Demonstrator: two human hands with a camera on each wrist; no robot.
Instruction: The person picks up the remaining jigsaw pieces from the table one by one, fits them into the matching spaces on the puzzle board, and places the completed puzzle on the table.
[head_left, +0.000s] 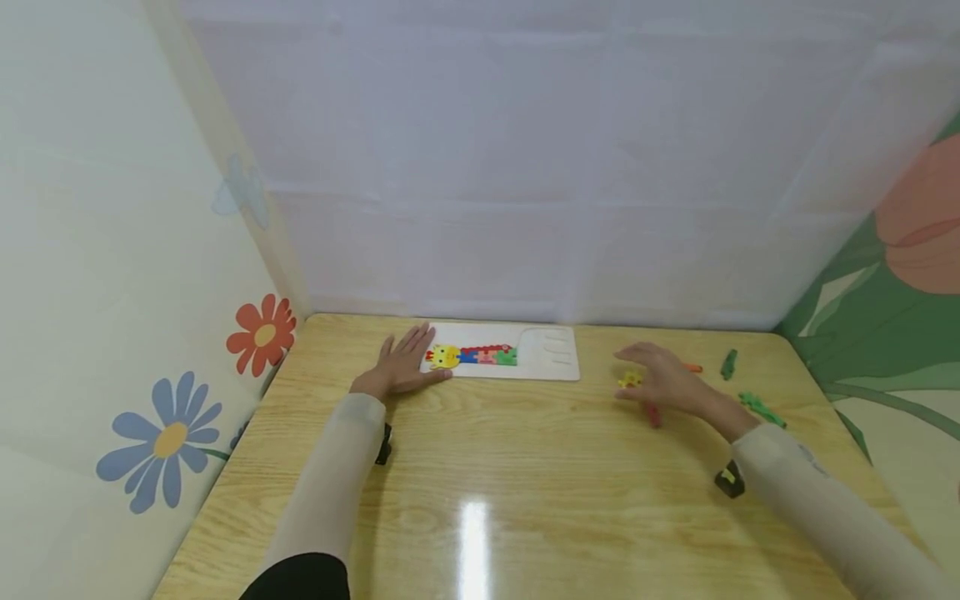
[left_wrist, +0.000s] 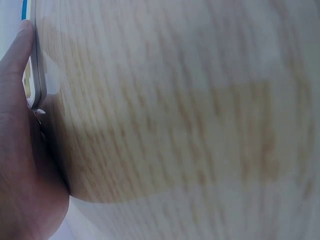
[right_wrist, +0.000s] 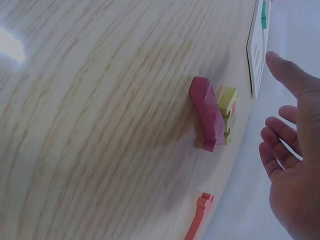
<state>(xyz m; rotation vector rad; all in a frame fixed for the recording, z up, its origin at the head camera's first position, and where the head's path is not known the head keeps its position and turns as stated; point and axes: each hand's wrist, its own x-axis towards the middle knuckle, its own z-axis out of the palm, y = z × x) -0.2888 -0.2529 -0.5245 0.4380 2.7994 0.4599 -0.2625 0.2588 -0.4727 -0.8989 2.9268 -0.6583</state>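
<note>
A white puzzle board (head_left: 546, 350) lies at the back of the table, with a yellow giraffe head (head_left: 444, 357) and blue, pink, green and red pieces set in its left part. My left hand (head_left: 401, 364) rests with fingers spread at the board's left end; the thumb lies by its edge in the left wrist view. Over the loose pieces at right, my right hand (head_left: 663, 377) hovers with loosely bent fingers and nothing held. Beneath it are a yellow piece (right_wrist: 229, 102) and a dark red piece (right_wrist: 207, 115), side by side on the table.
An orange-red piece (right_wrist: 197, 217) lies near the right hand. Farther right are a dark green piece (head_left: 729, 365) and a brighter green piece (head_left: 762, 409). A white sheet (head_left: 450, 167) hangs behind the table's back edge, and flower-printed panels stand on both sides.
</note>
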